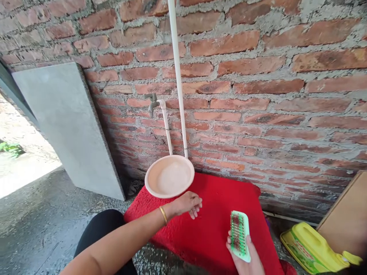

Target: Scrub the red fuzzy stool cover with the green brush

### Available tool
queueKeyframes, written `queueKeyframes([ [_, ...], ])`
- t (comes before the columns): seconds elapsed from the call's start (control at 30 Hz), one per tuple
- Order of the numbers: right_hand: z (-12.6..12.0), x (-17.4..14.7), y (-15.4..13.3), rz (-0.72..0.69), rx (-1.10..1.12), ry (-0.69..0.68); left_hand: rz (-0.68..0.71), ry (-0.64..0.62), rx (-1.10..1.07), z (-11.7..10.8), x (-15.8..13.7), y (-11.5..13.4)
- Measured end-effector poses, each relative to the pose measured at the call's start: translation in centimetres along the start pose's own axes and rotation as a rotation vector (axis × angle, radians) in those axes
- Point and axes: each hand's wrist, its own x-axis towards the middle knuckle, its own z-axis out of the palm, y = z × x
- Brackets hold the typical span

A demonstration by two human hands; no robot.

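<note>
So the brush (240, 236) pokes forward out of the right hand (250, 266), grip wrapped round its near end; left hand (187, 203) half-curled, empty, near the basin (153, 178).

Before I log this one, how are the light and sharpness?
Head view: sunlit ground at far left is washed out; the wet floor shows pale reflections; the brush, left hand and right hand look fairly sharp; a dark, blurred patch covers the bottom right corner.

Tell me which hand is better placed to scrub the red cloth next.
Probably your right hand: it holds the brush over the red cloth; your left hand looks empty near the basin.
</note>
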Motion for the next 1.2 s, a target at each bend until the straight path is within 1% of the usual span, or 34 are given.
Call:
queueKeyframes([
  [0.07, 0.1, -0.1, -0.2, 0.020, -0.013, 0.018, 0.069, 0.087, 0.118, -0.3, -1.8, -2.7],
  [0.13, 0.5, -0.2, -0.5, 0.044, -0.037, 0.063, 0.163, 0.142, 0.265, -0.8, -3.4, -5.2],
  [0.17, 0.8, -0.1, -0.7, 0.038, -0.065, 0.089, 0.227, 0.157, 0.387, -1.1, -4.1, -6.4],
  [0.2, 1.3, 0.0, -1.0, 0.015, -0.115, 0.111, 0.305, 0.169, 0.561, -1.4, -4.7, -7.6],
  [0.23, 1.9, 0.1, -1.2, -0.028, -0.199, 0.122, 0.373, 0.173, 0.730, -1.6, -5.0, -8.7],
  [0.3, 3.4, 0.8, -1.4, -0.162, -0.483, 0.127, 0.471, 0.179, 1.010, -1.7, -5.3, -10.5],
  [0.37, 5.3, 1.8, -1.0, -0.328, -0.870, 0.138, 0.499, 0.194, 1.121, -1.5, -5.2, -11.7],
  [0.43, 7.4, 3.0, -0.1, -0.473, -1.233, 0.135, 0.521, 0.221, 1.156, -1.1, -4.9, -12.3],
  [0.5, 9.4, 4.3, 1.4, -0.584, -1.487, 0.091, 0.553, 0.253, 1.152, -0.8, -4.8, -12.5],
  [0.6, 12.1, 6.2, 3.5, -0.650, -1.710, 0.040, 0.583, 0.276, 1.123, -0.7, -4.8, -12.6],
  [0.7, 13.4, 7.7, 4.3, -0.666, -1.843, 0.019, 0.568, 0.243, 1.096, -0.7, -4.8, -12.5],
  [0.73, 13.3, 8.1, 4.0, -0.669, -1.870, -0.002, 0.557, 0.229, 1.084, -0.7, -4.8, -12.4],
  [0.8, 12.3, 8.6, 2.6, -0.652, -1.896, -0.021, 0.531, 0.204, 1.054, -0.7, -4.8, -12.3],
  [0.83, 11.4, 8.8, 1.4, -0.622, -1.898, 0.013, 0.522, 0.194, 1.036, -0.6, -4.8, -12.2],
  [0.87, 10.4, 8.9, 0.1, -0.575, -1.887, 0.092, 0.517, 0.185, 1.016, -0.6, -4.8, -12.2],
  [0.97, 7.5, 9.1, -4.0, -0.423, -1.770, 0.445, 0.523, 0.169, 0.953, -0.5, -4.9, -12.1],
  [1.0, 7.0, 9.1, -4.8, -0.405, -1.729, 0.521, 0.527, 0.169, 0.937, -0.5, -4.9, -12.1],
  [1.03, 6.9, 9.1, -5.1, -0.408, -1.700, 0.556, 0.530, 0.171, 0.926, -0.5, -4.9, -12.1],
  [1.07, 7.2, 9.1, -4.8, -0.428, -1.691, 0.548, 0.531, 0.173, 0.919, -0.5, -4.9, -12.1],
  [1.1, 7.8, 9.1, -4.0, -0.454, -1.697, 0.508, 0.534, 0.175, 0.917, -0.5, -4.9, -12.2],
  [1.2, 10.7, 9.4, 0.2, -0.541, -1.721, 0.281, 0.543, 0.190, 0.926, -0.5, -4.8, -12.6],
])
